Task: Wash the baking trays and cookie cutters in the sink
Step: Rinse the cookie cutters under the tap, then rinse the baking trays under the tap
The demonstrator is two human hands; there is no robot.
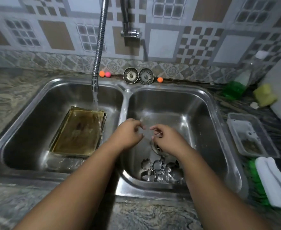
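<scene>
Stacked golden baking trays lie in the left basin of the steel double sink. Water from the flexible faucet runs onto their far corner. A pile of metal cookie cutters rests at the front of the right basin. My left hand and my right hand meet above the right basin's drain. Their fingertips pinch a thin, motion-blurred cookie cutter between them; its shape is unclear.
Two sink strainers and small orange and pink balls stand on the back ledge. On the right counter are a green bottle, a yellow sponge, a clear plastic container and a folded white cloth.
</scene>
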